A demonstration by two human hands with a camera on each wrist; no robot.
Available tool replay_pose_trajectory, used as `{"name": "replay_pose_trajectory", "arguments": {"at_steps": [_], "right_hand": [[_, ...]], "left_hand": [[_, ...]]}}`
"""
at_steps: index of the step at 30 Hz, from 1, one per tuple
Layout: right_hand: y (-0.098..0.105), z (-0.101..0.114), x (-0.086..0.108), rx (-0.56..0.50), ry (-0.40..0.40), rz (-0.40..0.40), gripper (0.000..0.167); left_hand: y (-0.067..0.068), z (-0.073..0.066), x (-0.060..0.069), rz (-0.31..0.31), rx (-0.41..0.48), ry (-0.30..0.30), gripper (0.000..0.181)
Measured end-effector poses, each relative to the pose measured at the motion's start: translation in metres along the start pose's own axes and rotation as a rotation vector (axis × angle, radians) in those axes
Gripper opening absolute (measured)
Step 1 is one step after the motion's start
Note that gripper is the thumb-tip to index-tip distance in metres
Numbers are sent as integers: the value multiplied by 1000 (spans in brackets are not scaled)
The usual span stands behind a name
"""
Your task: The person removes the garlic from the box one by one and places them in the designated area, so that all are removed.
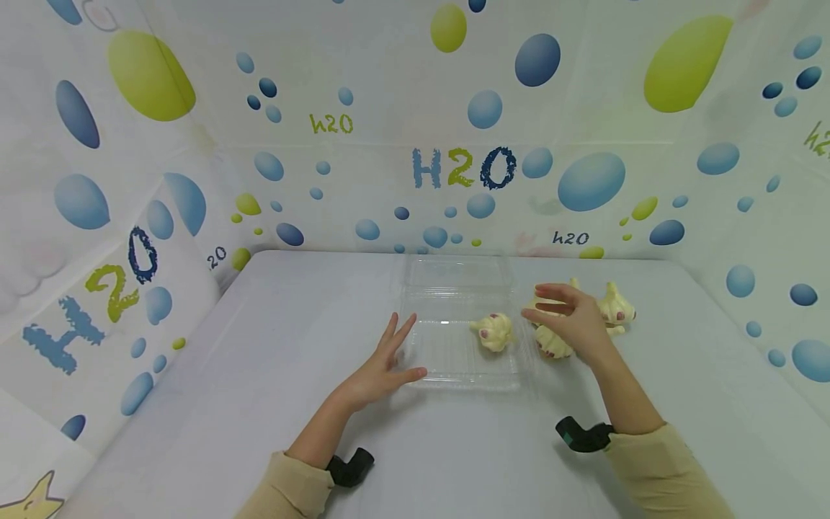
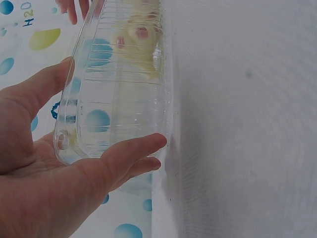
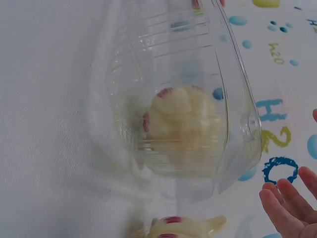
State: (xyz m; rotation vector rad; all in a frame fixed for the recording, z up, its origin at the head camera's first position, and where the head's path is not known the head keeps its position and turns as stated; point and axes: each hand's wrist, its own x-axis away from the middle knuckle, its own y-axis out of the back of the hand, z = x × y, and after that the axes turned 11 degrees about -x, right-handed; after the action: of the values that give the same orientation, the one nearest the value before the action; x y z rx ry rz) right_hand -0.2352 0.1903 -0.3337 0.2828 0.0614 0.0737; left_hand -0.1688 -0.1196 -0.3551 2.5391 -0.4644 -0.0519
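Note:
A clear plastic box (image 1: 463, 367) with its lid (image 1: 457, 274) lifted back stands on the table. Inside it, toward the right side, lies a cream garlic bulb (image 1: 495, 332) with reddish spots. My left hand (image 1: 384, 371) is spread at the box's left end, thumb and fingers extended around its side; in the left wrist view, that hand (image 2: 64, 163) steadies the corner. Just right of the box, my right hand (image 1: 570, 321) hovers over a garlic bulb (image 1: 553, 344), fingers loosely bent with nothing between them. Another bulb (image 1: 614, 305) lies beyond it; more are partly hidden behind the hand.
A white table surface (image 1: 311, 324) surrounds the box. Behind and beside it hangs a white sheet (image 1: 389, 72) printed with blue and green drops. Black wrist cameras (image 1: 351, 468) sit on both forearms, below tan sleeves (image 1: 668, 472).

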Motion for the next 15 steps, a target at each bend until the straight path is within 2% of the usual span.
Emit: {"name": "replay_pose_trajectory", "arguments": {"at_steps": [15], "right_hand": [[-19, -1, -11, 0, 9, 81, 67]], "left_hand": [[1, 0, 0, 5, -6, -3, 84]]}}
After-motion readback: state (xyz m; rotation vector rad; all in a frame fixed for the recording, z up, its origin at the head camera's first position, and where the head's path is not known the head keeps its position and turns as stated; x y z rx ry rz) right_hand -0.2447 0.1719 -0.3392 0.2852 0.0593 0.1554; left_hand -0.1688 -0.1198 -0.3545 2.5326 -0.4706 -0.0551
